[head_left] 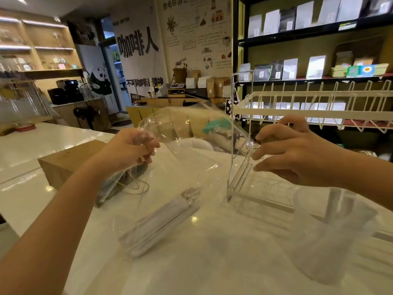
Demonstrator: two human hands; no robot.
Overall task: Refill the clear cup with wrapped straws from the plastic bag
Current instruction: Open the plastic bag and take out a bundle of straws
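Note:
A clear plastic bag (187, 150) is held up over the white counter, its mouth spread between my hands. My left hand (131, 147) is closed on the bag's left edge. My right hand (291, 150) pinches the bag's right edge with fingers curled. A bundle of white paper-wrapped straws (163, 220) lies inside the bag's lower end, resting on the counter. The clear cup (331, 231) stands at the lower right of the counter, blurred and apparently with nothing in it.
A clear acrylic stand (240, 158) rises just behind the bag. A brown cardboard box (63, 165) sits at the left. A white wire rack (319, 103) hangs at the right, with shelves of coffee bags behind it.

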